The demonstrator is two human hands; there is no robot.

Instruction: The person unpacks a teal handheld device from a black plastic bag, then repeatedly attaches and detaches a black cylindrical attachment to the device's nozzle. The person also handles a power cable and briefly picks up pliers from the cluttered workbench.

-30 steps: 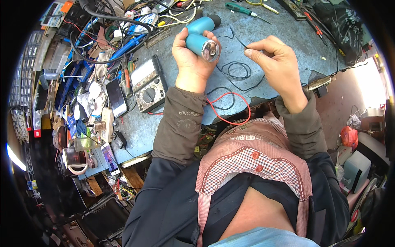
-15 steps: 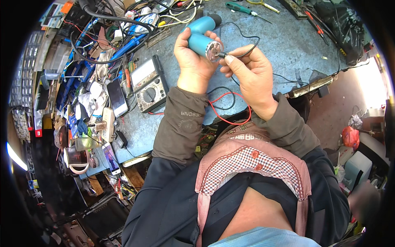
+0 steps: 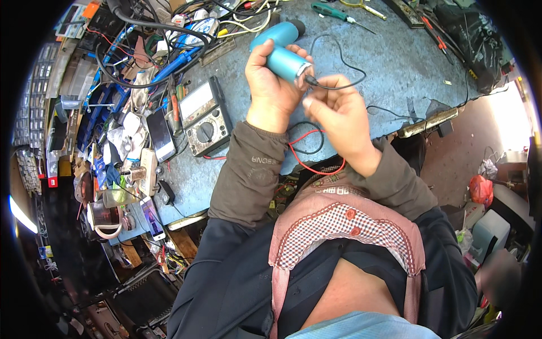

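My left hand wraps round the handle of a teal pistol-shaped device, which could be a massage gun or a small hair dryer. Its barrel with a black end points to the far right, and the handle's end faces my right hand. A black plug on a thin black cable sits at that end, apparently inserted. My right hand is close beside the plug, thumb apart from the bent fingers, with slight motion blur. I see nothing held in it.
An analog multimeter with red and black leads lies left of my arms. Beside it are a phone and heaped tools and cables. A green screwdriver lies at the back of the blue workbench; another lit phone is near left.
My right hand has let go of the plug and drawn slightly down from it. The teal device has shifted a little to the right and turned in my left hand.
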